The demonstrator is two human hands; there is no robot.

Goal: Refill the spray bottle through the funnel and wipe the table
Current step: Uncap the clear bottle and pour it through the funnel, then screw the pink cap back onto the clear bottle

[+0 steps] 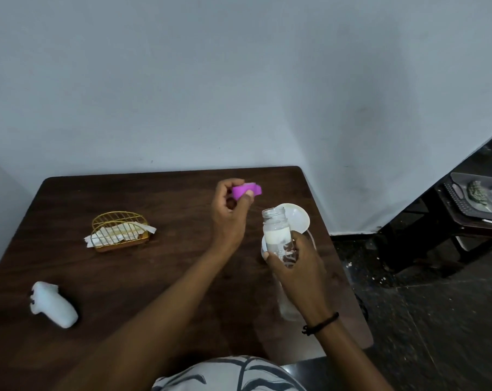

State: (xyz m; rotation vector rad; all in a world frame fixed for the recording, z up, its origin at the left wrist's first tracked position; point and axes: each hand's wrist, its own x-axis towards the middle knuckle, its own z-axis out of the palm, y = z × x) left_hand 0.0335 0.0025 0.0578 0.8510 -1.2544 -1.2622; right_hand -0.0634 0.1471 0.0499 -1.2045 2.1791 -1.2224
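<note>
My right hand (pixel 297 266) grips a clear spray bottle (pixel 277 234) with its neck open, held upright above the right side of the dark wooden table (pixel 143 277). My left hand (pixel 229 218) holds the purple spray head (pixel 246 191) up and to the left of the bottle, apart from it. Right behind the bottle lies a white funnel (pixel 297 220). A second clear plastic bottle (pixel 288 306) lies on the table, mostly hidden under my right hand and wrist.
A gold wire holder (pixel 120 231) with white napkins stands left of centre. A white controller-like object (pixel 52 304) lies near the table's left front. The wall runs along the table's far edge. A dark side table (pixel 476 218) with a tray stands at right.
</note>
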